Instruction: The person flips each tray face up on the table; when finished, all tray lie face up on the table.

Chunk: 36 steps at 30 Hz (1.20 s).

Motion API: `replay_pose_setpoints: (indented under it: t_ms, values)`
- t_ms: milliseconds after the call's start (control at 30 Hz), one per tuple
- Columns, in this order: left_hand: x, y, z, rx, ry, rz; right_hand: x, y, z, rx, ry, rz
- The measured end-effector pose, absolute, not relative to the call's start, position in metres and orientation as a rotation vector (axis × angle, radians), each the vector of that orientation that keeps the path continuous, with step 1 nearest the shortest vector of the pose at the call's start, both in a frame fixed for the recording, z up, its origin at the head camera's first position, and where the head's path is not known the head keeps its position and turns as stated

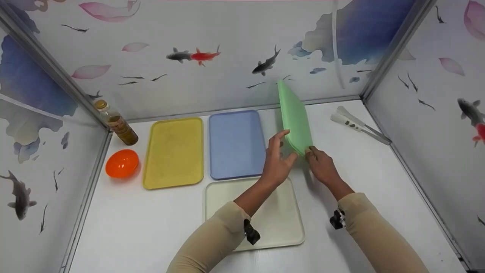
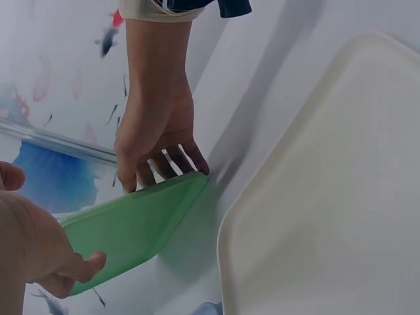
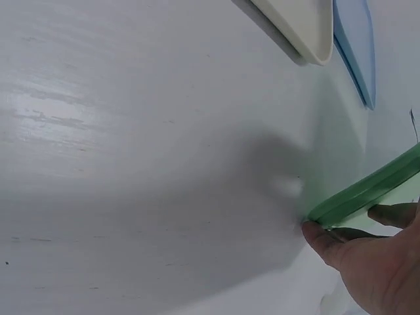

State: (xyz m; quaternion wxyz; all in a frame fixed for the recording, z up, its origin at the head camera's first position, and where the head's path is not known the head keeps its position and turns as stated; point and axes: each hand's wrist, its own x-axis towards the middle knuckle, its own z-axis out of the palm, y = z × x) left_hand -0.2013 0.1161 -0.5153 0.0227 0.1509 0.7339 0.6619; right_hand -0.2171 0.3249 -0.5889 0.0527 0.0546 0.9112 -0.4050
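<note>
A green tray (image 1: pixel 297 117) stands tilted up on edge between both hands, near the back wall. My right hand (image 1: pixel 322 165) pinches its near lower corner, thumb on one side and fingers on the other; the right wrist view shows this hand (image 3: pixel 374 262) at the tray's rim (image 3: pixel 361 193). On the tray's left side is my left hand (image 1: pixel 278 161), forefinger and thumb spread apart, their tips right at the tray. In the left wrist view the left thumb (image 2: pixel 92 266) overlaps the green face. A cream tray (image 1: pixel 280 223) lies flat under the left forearm.
A blue tray (image 1: pixel 237 144) and a yellow tray (image 1: pixel 174 151) lie flat to the left. Beyond them are an orange bowl (image 1: pixel 122 163) and an oil bottle (image 1: pixel 121 127). Tongs (image 1: pixel 360 125) rest at the back right. Patterned walls (image 1: pixel 227 87) enclose the white table (image 1: pixel 151 227).
</note>
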Motion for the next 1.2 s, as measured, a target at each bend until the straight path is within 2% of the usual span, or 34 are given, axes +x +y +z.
replay_pose_setpoints:
  t_ms: [1000, 1200]
  values:
    - [-0.198, 0.121, -0.505, 0.588, 2.374, 1.998, -0.215, 0.319, -0.590, 0.062, 2.781, -1.292]
    - [-0.197, 0.122, -0.505, 0.539, 2.364, 2.012, -0.215, 0.315, -0.587, 0.100, 2.791, -1.295]
